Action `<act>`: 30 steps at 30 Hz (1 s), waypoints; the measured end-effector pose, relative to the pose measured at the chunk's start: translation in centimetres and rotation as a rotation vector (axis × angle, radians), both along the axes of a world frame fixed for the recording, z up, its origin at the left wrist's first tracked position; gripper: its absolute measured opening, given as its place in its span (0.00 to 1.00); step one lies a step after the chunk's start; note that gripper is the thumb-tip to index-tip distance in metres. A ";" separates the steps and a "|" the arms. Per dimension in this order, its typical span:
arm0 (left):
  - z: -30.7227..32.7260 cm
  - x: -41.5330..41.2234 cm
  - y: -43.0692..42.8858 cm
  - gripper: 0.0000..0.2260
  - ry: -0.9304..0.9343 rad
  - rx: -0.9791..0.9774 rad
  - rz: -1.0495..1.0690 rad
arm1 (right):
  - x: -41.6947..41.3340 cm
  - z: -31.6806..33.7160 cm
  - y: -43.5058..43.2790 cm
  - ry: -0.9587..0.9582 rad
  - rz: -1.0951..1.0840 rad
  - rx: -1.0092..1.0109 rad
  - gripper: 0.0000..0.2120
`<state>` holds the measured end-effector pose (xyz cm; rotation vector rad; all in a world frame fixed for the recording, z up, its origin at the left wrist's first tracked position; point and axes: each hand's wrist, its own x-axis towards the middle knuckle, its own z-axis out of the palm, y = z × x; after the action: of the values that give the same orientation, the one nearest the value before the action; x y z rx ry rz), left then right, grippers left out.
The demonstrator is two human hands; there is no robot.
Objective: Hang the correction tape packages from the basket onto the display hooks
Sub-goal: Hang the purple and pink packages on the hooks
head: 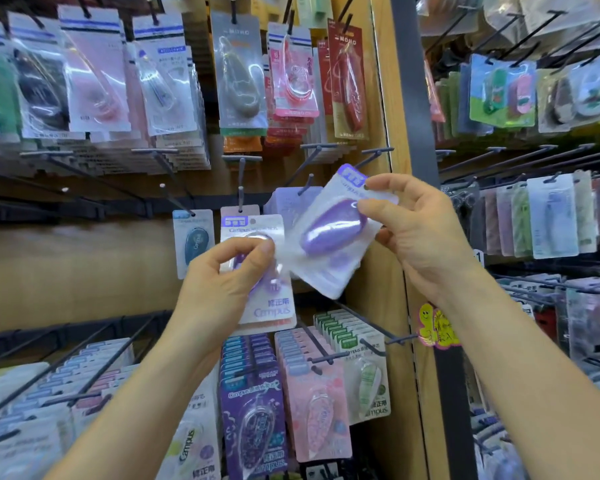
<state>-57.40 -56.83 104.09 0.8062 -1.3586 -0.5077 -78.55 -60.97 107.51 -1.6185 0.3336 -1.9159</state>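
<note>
The left hand [229,285] has its thumb and fingers [257,258] clamped on a purple package [274,306], held upright. They cover most of its clear bubble, so only the top label and the bottom print show. A pinkish card edge peeks out behind it; I cannot tell whether it is held too or hangs on the hook [241,181] above.

The right hand [420,230] pinches a second purple package [329,233] at its upper right edge, fingers closed on it. This one is tilted and hides most of a pale package [284,202] hanging behind it on another hook [305,185].

A blue package [194,240] hangs just left of both. The upper rows [236,74] are blurred, the small print unreadable. More packages [253,420] hang low on the wooden panel [66,271]. At its right edge stands a dark post [416,98] with a yellow sticker [437,327].
</note>
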 end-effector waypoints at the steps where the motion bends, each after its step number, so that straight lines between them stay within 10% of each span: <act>1: 0.1 0.0 0.0 0.08 -0.019 -0.001 0.017 | -0.2 0.0 0.1 0.014 0.027 0.007 0.13; 14: 0.4 -4.5 -1.5 0.08 -0.275 -0.154 0.061 | 2.1 -3.5 -0.4 0.164 -0.006 0.009 0.23; 19: -0.2 -4.8 -1.0 0.05 -0.318 -0.140 0.088 | 1.4 -2.4 -0.5 0.171 -0.556 0.008 0.38; 30: 0.1 -3.1 -0.4 0.14 -0.303 -0.081 0.113 | 1.4 -2.0 -1.4 0.474 -0.916 0.063 0.27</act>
<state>-60.52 -57.20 104.20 0.9133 -1.5898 -0.2460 -77.12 -62.42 105.53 -2.0655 1.5287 -2.0243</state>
